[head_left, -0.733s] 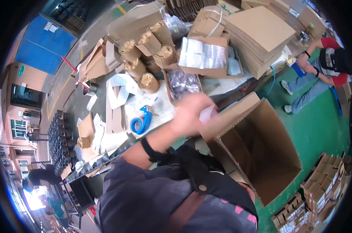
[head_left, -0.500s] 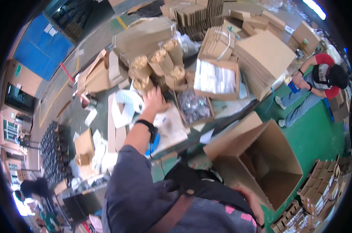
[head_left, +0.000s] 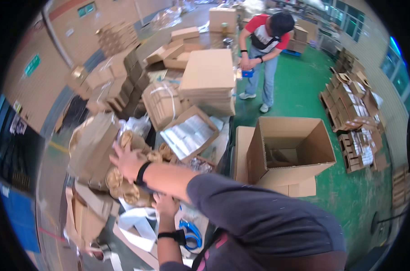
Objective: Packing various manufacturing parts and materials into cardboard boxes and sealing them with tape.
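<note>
My right hand (head_left: 129, 163) stretches across the bench, fingers spread, over a group of brown paper-wrapped bundles (head_left: 131, 193) with crumpled tops. It grips nothing that I can see; contact with a bundle cannot be made out. Lower down, my left hand (head_left: 166, 205) rests beside the nearest bundle, its fingers loosely bent and apart. Below the left hand lie curled white sheets (head_left: 139, 229). A blue curved plastic tool (head_left: 194, 235) sits next to the left wrist. Behind my right forearm, a shallow box (head_left: 190, 135) holds flat white packets, and clear plastic bags (head_left: 199, 164) show partly.
A large open carton (head_left: 295, 167) stands on the green floor to the right. Stacked flat cardboard (head_left: 209, 74) lies at the bench's far end, near a co-worker (head_left: 264, 47) holding a blue item. Loaded pallets (head_left: 354, 113) stand at far right; folded cardboard (head_left: 85, 217) lies left.
The view has swung to the right. My right arm has come up from low beside my body and now reaches over the wrapped bundles. My left hand stays near them.
</note>
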`<action>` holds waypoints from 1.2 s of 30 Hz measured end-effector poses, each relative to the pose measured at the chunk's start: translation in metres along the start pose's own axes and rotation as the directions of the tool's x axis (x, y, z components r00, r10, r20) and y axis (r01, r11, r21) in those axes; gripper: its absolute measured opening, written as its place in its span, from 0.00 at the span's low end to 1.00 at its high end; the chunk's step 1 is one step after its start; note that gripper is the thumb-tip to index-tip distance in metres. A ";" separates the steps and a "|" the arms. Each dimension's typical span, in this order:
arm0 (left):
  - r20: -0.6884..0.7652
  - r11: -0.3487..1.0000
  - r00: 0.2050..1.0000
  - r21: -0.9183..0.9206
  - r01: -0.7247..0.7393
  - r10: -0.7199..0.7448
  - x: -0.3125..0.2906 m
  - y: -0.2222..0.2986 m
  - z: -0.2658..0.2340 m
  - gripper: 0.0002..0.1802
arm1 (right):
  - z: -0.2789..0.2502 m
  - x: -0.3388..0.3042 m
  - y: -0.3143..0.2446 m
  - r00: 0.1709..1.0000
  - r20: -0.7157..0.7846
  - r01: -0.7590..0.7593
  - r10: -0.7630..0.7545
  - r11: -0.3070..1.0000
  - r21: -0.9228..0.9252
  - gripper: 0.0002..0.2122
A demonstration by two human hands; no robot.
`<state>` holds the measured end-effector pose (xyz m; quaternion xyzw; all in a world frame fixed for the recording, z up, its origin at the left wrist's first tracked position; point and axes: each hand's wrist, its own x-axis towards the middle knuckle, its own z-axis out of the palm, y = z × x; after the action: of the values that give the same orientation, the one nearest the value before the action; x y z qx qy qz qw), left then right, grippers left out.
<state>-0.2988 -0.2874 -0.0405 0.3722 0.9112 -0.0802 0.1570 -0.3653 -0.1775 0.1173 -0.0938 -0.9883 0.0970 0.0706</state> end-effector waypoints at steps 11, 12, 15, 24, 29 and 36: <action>-0.112 0.951 0.949 -0.064 -0.304 0.296 0.010 0.000 -0.001 0.40 | -0.080 -0.124 0.089 0.953 -0.303 0.191 0.021 0.733 0.653 0.26; -0.170 0.951 0.944 -0.082 -0.299 0.283 0.006 -0.004 0.000 0.40 | -0.106 -0.153 0.105 0.863 -0.505 0.436 -0.003 0.510 0.741 0.32; -0.179 0.961 0.960 -0.136 -0.242 0.216 -0.024 -0.004 -0.032 0.44 | -0.206 -0.278 0.165 0.983 -0.042 0.035 0.181 0.043 0.998 0.34; -0.332 0.631 0.923 -0.679 -0.376 0.193 -0.103 0.074 -0.167 0.47 | -0.158 -0.432 0.389 0.771 0.327 -0.405 0.547 0.024 0.914 0.31; -0.442 0.231 0.866 -0.840 -0.491 0.234 -0.110 0.203 -0.201 0.53 | -0.022 -0.409 0.396 0.974 -0.100 -0.166 0.203 0.941 0.294 0.32; -0.458 0.374 0.721 -0.638 -0.674 0.519 -0.081 0.335 -0.207 0.49 | 0.109 -0.413 0.447 0.999 0.040 -0.015 0.007 0.982 0.188 0.37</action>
<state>-0.0551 -0.0481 0.1717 0.5768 0.6643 0.4133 0.2349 0.0955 0.1512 -0.1301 -0.0902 -0.9754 0.1924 0.0592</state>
